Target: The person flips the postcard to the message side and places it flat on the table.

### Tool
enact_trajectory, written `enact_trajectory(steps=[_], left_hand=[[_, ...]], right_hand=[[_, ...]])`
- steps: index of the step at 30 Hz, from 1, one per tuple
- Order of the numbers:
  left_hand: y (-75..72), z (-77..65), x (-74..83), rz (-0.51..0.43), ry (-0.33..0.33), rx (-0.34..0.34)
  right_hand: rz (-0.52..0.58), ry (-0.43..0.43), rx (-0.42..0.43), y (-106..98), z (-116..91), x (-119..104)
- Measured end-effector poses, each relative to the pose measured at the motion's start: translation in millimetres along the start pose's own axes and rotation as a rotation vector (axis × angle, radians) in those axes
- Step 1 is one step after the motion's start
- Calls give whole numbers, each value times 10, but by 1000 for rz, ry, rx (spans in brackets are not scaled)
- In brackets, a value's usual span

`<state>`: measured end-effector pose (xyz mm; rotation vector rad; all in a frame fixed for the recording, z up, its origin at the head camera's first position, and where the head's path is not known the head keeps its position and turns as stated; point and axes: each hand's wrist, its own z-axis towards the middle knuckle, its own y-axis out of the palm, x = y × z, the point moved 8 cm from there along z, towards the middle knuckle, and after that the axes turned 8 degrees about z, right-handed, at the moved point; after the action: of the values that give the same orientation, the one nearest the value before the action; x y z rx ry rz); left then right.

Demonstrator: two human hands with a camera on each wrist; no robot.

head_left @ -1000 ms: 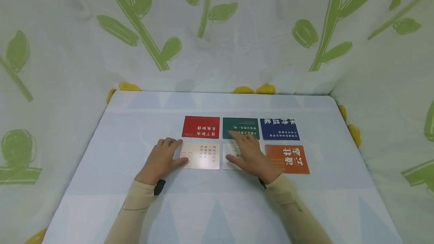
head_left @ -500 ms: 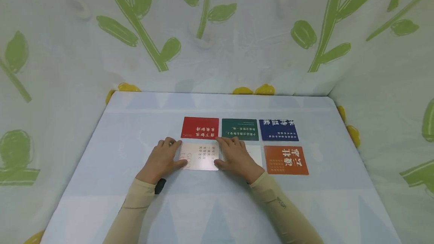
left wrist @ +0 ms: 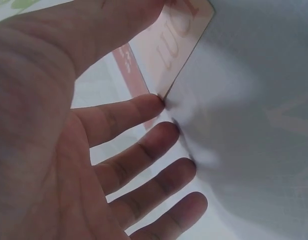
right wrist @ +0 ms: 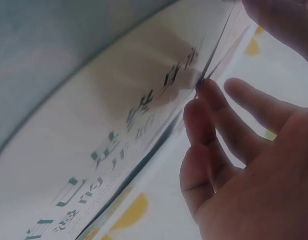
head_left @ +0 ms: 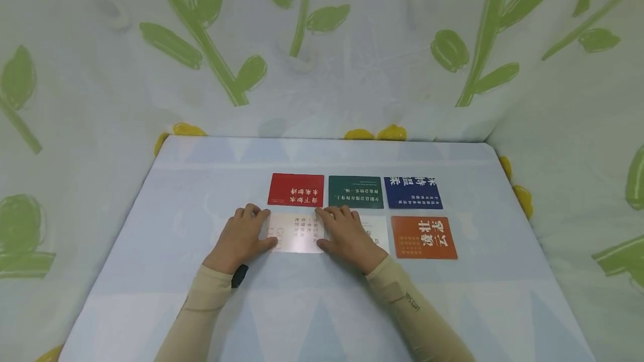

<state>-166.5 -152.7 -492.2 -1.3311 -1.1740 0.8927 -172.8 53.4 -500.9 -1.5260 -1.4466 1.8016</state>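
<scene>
A pale pink card (head_left: 296, 232) with printed characters lies flat at the front left of two rows of cards. My left hand (head_left: 238, 241) is at its left side, thumb and index fingertip touching near the two left corners; the left wrist view shows the fingers (left wrist: 144, 145) spread and nearly straight. At the card's right side is my right hand (head_left: 349, 241), thumb and index fingertip spread along that edge. Its palm and wrist cover part of a white card (head_left: 378, 229). In the right wrist view, relaxed fingers (right wrist: 198, 120) lie beside the white card's printed face (right wrist: 119, 90).
Behind lie a red card (head_left: 296, 189), a green card (head_left: 355, 192) and a dark blue card (head_left: 412, 193) in a row. An orange card (head_left: 425, 237) is at the front right. Flower-patterned cloth walls (head_left: 377, 82) enclose the white table (head_left: 166, 194) at its back and sides.
My right hand has moved left, from over the green and white cards to the pale pink card's right edge. The left hand has barely moved. The cards look unmoved.
</scene>
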Motion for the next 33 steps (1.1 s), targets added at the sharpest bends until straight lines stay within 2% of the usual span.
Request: enact_trajectory(steps=[6,12,22,27,33], left_hand=[[-14,14,-11,-8,-11,-3],[-16,-4,-13,-21,-13,3],[-15,-43,-17,-41,4,64],[-34,-64,-68,-130,-36,97],[-20,-101,-127,-244,-111,87]], right_hand=[[10,3,6,0,28,2],[31,-32,34,-18,23,-15],[63,-99,93,-73,-19,-52],[65,-125,119,-95,-33,-72],[75,-145,148,-134,-66,-121]])
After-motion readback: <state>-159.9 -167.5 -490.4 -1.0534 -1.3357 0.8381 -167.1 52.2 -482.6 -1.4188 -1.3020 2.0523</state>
